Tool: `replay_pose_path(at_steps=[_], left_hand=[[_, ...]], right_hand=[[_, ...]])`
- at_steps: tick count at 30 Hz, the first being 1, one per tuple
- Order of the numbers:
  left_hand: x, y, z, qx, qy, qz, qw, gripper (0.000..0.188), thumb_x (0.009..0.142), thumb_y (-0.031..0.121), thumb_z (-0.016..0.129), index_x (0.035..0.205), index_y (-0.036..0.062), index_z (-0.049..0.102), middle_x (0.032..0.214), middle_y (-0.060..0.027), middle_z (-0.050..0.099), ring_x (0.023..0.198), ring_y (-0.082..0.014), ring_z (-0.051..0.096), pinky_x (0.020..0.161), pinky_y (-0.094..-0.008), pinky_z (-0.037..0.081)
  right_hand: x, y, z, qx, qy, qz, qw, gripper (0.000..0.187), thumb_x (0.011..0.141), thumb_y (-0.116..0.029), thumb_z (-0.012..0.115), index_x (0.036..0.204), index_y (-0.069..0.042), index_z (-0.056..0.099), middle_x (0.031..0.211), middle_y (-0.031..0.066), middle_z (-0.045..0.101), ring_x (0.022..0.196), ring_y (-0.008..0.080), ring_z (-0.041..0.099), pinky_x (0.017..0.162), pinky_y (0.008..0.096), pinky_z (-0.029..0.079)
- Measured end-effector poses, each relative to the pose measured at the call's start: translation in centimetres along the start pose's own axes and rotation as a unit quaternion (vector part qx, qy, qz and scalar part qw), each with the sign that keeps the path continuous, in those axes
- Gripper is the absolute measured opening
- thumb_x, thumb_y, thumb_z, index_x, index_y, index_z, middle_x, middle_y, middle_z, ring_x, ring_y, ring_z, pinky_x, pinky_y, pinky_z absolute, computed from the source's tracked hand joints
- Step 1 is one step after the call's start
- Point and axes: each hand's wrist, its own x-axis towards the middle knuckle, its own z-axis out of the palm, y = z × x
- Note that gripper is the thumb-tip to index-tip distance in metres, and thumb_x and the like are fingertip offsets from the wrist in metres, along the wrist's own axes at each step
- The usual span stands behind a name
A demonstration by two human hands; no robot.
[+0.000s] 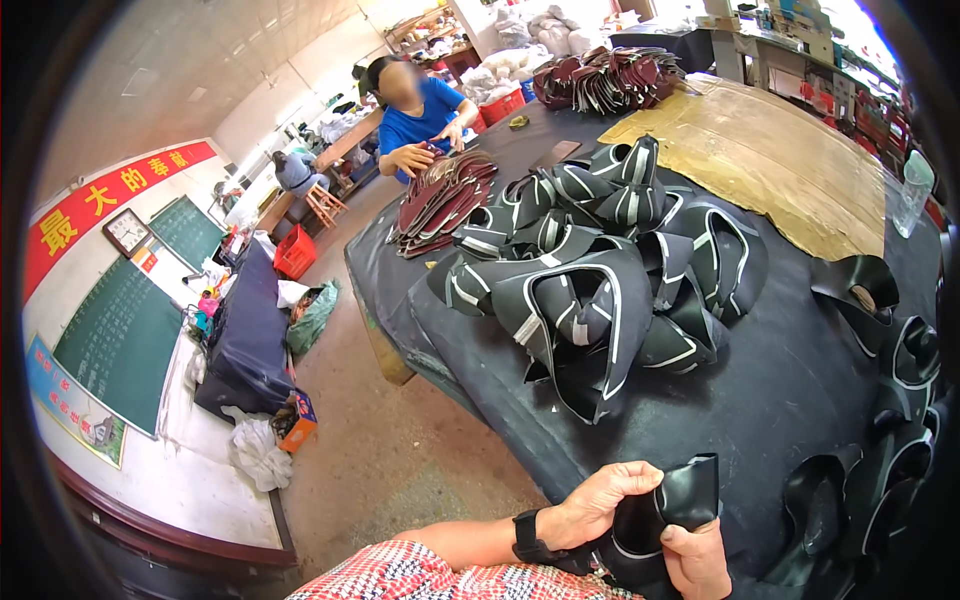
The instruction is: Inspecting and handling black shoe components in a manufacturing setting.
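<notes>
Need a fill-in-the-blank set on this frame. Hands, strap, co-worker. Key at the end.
1. The piece held by the left hand and the right hand is coloured ____.
2. The strap is worn on the person's ____ wrist.
3. Across the table, the co-worker wears a shirt coloured ____.

Missing words: black; left; blue.

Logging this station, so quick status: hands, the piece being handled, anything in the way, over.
Left hand, right hand: both gripping glossy black piece. Piece curved, not flat. Pile of white-striped black pieces on table beyond, apart from both hands.
</notes>
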Motion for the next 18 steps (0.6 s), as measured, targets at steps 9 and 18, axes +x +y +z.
replay_pose_path(at_steps=[9, 18], left_hand=[[0.7, 1.5, 2.8, 0.1, 0.054, 0.182, 0.977, 0.008, 0.086, 0.011, 0.06, 0.082, 0.0043, 0.059, 0.081, 0.0029, 0.059, 0.078, -0.0049, 0.052, 0.076, -0.0207, 0.041], [0.4, 4.7, 3.2, 0.256, -0.057, 0.083, 0.961, 0.008, 0.086, 0.01, 0.06, 0.084, 0.0023, 0.06, 0.078, 0.0028, 0.06, 0.069, -0.0034, 0.052, 0.066, -0.018, 0.042]], right_hand=[[2.2, -3.0, 2.2, -0.038, 0.04, -0.027, 0.998, 0.056, 0.071, 0.008, 0.056, 0.125, 0.003, 0.043, 0.118, 0.0081, 0.054, 0.11, 0.0175, 0.051, 0.098, 0.0303, 0.037], [-2.7, -9.7, 4.7, -0.591, 0.11, -0.164, 0.782, 0.024, 0.072, 0.005, 0.064, 0.096, 0.003, 0.059, 0.074, 0.0044, 0.06, 0.063, 0.0069, 0.056, 0.054, 0.0212, 0.043]])
